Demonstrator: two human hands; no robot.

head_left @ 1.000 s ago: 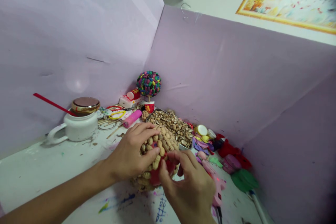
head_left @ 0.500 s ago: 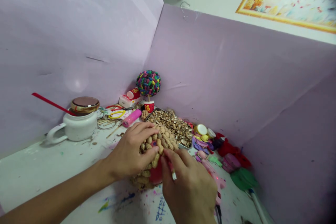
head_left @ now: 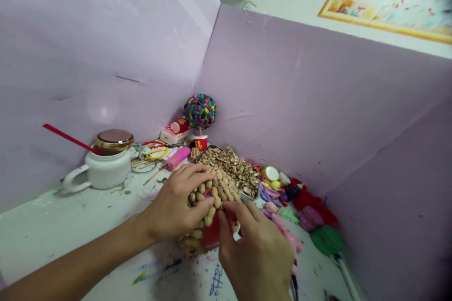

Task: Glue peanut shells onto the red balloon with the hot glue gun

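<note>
Red beneath tan peanut shells [head_left: 226, 187], the rounded ball [head_left: 211, 216] is between both hands at the white, paint-stained table [head_left: 106, 230]; the left hand [head_left: 181, 200] spreads wide against it; the right hand [head_left: 259, 247] makes a narrow pinch (anything held, I cannot tell); lopsided pressure could turn the ball or loosen a shell.

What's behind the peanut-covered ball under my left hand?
Behind the peanut-covered ball is a tray of brown shells. The ball hides the tray's near part; whatever lies there can't be seen.
</note>
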